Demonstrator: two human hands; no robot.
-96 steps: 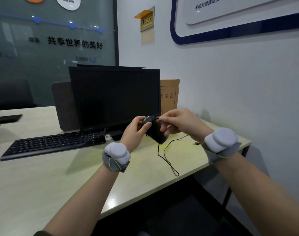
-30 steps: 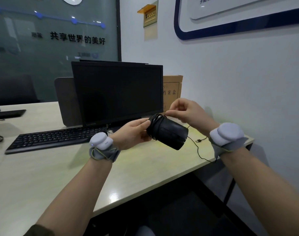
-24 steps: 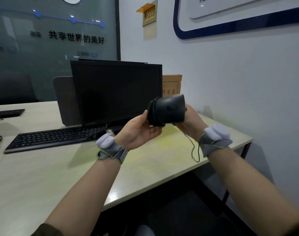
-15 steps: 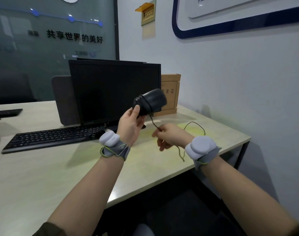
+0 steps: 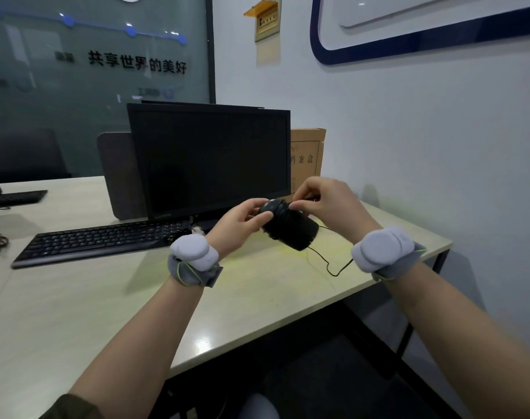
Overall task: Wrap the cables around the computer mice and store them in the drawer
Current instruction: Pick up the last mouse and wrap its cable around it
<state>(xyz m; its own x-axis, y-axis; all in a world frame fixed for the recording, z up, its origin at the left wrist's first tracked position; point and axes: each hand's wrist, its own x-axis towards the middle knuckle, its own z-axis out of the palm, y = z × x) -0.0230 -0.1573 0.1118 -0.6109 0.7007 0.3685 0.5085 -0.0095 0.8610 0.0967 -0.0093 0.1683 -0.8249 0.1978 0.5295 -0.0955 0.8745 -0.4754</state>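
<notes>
A black computer mouse (image 5: pixel 291 226) is held above the desk, in front of the monitor. My left hand (image 5: pixel 239 223) grips its near end from the left. My right hand (image 5: pixel 327 202) pinches the thin black cable (image 5: pixel 333 266) at the top of the mouse, where several turns are wound around the body. The loose end of the cable hangs below the mouse and trails over the desk toward my right wrist. No drawer is in view.
A dark monitor (image 5: pixel 209 158) and a black keyboard (image 5: pixel 97 241) stand on the pale desk (image 5: pixel 76 313). A brown cardboard file box (image 5: pixel 307 155) leans by the white wall. The desk's right edge lies just past my right wrist.
The mouse has come down from in front of the monitor to lower over the desk. My right hand rose from below back to the top of the mouse with the cable.
</notes>
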